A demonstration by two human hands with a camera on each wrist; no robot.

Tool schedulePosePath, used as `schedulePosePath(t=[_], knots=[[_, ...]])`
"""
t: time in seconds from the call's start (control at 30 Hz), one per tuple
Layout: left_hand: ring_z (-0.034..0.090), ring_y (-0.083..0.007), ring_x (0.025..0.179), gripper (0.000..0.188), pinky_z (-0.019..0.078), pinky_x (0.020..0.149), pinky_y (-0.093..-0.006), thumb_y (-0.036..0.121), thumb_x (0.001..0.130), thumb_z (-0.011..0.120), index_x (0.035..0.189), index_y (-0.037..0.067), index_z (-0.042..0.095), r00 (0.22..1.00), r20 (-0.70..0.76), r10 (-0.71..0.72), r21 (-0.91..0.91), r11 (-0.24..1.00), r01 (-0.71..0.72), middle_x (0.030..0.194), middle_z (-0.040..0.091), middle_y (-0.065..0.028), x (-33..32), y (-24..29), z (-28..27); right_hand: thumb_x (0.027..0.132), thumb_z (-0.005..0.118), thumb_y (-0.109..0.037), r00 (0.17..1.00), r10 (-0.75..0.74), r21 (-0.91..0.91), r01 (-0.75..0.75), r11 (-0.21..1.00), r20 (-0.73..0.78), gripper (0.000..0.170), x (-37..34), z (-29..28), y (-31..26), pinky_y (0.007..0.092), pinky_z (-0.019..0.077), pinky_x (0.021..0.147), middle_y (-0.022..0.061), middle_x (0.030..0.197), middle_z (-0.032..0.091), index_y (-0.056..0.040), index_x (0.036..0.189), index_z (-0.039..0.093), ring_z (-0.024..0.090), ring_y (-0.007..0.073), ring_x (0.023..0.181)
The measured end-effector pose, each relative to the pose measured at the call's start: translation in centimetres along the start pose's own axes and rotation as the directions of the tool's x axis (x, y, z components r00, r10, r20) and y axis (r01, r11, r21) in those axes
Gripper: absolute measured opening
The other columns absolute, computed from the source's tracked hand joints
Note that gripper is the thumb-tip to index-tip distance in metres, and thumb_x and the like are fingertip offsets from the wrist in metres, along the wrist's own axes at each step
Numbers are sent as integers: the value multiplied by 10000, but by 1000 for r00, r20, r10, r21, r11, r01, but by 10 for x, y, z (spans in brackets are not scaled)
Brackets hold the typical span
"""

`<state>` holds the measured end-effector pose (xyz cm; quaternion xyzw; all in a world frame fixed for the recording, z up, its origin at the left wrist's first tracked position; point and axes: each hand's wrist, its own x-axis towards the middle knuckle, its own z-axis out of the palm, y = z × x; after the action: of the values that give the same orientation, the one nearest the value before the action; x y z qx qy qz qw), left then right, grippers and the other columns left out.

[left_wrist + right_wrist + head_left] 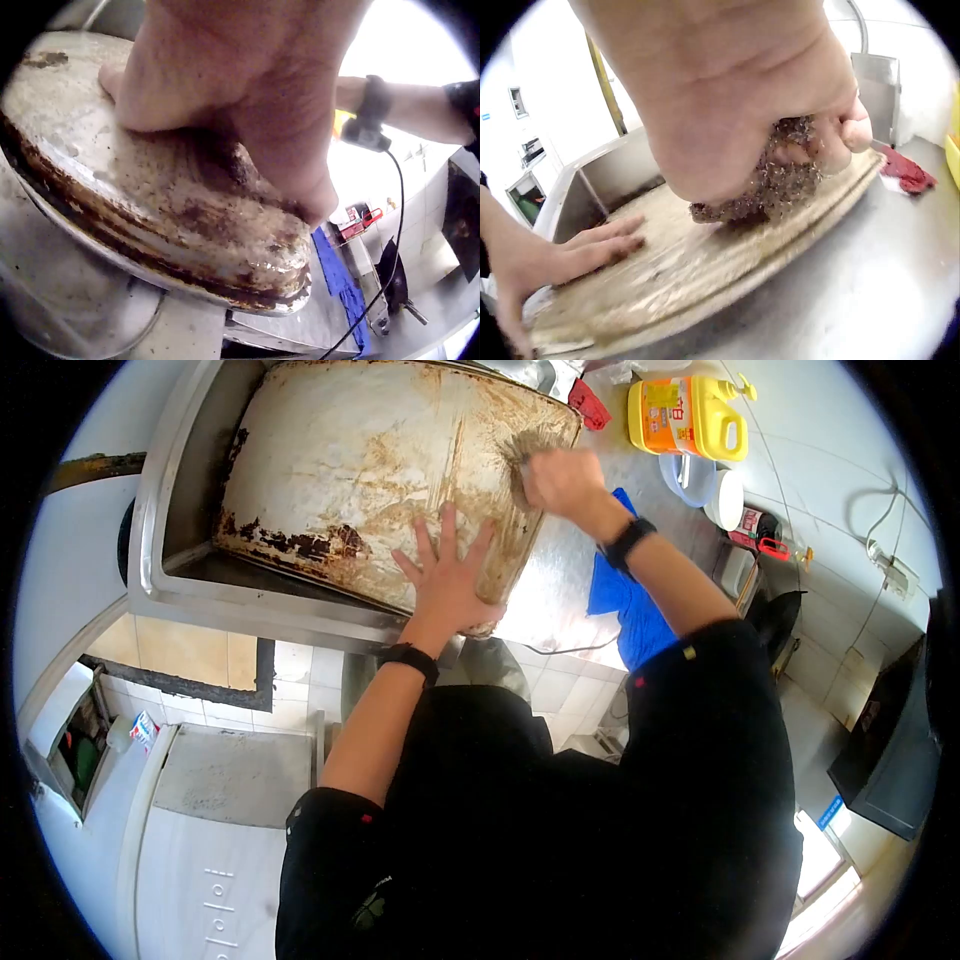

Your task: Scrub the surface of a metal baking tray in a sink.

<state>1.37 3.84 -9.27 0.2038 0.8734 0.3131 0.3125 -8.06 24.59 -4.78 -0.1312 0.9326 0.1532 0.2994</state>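
Note:
A large metal baking tray (pixel 350 450), stained brown with burnt-on grime, lies bottom up over a steel sink. My right hand (pixel 565 482) grips a steel wool scourer (pixel 524 452) and presses it on the tray near its right end. In the right wrist view the curled fingers wrap the coarse scourer (pixel 780 180), which touches the wet, streaked surface. My left hand (pixel 452 582) lies with spread fingers on the tray's near right corner. Seen from the left wrist, that hand (pixel 247 97) bears on the rusty corner, its thumb by the rim.
The steel sink (pixel 185 460) surrounds the tray's left part. On the steel counter (pixel 560 575) lie a blue cloth (pixel 640 615) and a red cloth (pixel 589 405). A yellow detergent jug (pixel 690 418), a clear bowl (pixel 688 478) and a white tub (pixel 724 500) stand along the wall.

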Motion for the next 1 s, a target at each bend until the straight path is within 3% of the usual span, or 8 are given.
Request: schedulePosePath(t=[0.17,0.3,0.37,0.6,0.7,0.83,0.93,1.0], knots=[[-145,-545,1392,1184,-35,945,-810,476,513,815,1520,339,207,999,-38,21,9,1000,-21,1592,-80,-184,0,-3,3,830,510,-228,988,118,17,-120,993,100,260,1,-19,-3,399,556,687,138,869,719,-101,817,737,709,281,799],[-144,-544,1392,1189,-36,940,-813,475,510,816,1520,344,203,999,-35,20,20,1000,-20,1591,-78,-185,0,-3,4,839,509,-256,984,127,45,-122,991,-123,281,26,-14,5,423,557,664,150,838,714,-90,814,734,706,301,757],[-145,-544,1392,1195,-37,939,-814,476,506,818,1521,345,201,999,-37,24,21,1000,-24,1591,-80,-185,0,-4,4,854,495,-268,990,129,88,-133,987,55,301,10,-18,5,417,559,670,149,855,715,-88,824,734,705,307,780],[-144,-545,1391,1203,-38,951,-807,468,505,817,1525,340,192,1000,16,-15,33,999,14,1591,-85,-184,1,1,0,856,493,-269,979,187,110,-195,975,77,307,22,-25,6,418,559,701,146,900,717,-84,865,737,705,299,843],[-140,-548,1391,1202,-38,956,-804,468,505,817,1525,330,196,999,26,-22,39,999,21,1592,-85,-182,1,1,-1,846,503,-263,983,186,65,-185,981,-1,294,21,-19,5,416,558,711,142,912,718,-88,880,737,705,294,858],[-142,-546,1391,1200,-37,954,-805,471,502,818,1524,320,208,1000,-11,0,10,1000,0,1592,-89,-180,-2,1,0,841,502,-251,984,128,74,-138,988,122,290,0,-17,6,424,558,695,135,913,720,-84,887,734,704,295,842],[-105,-544,1400,1161,-18,969,-805,447,515,817,1511,336,231,1000,-12,-1,30,1000,2,1593,-67,-176,-1,2,0,843,488,-270,984,176,101,-177,979,17,309,19,-17,5,440,558,699,158,836,710,-85,799,732,699,315,796],[-162,-538,1390,1209,-33,950,-808,493,500,825,1524,316,208,1000,-2,-3,38,999,3,1592,-98,-176,1,0,2,844,486,-277,991,127,91,-123,988,-41,314,30,-20,6,440,558,704,162,841,709,-86,802,732,699,316,801]])
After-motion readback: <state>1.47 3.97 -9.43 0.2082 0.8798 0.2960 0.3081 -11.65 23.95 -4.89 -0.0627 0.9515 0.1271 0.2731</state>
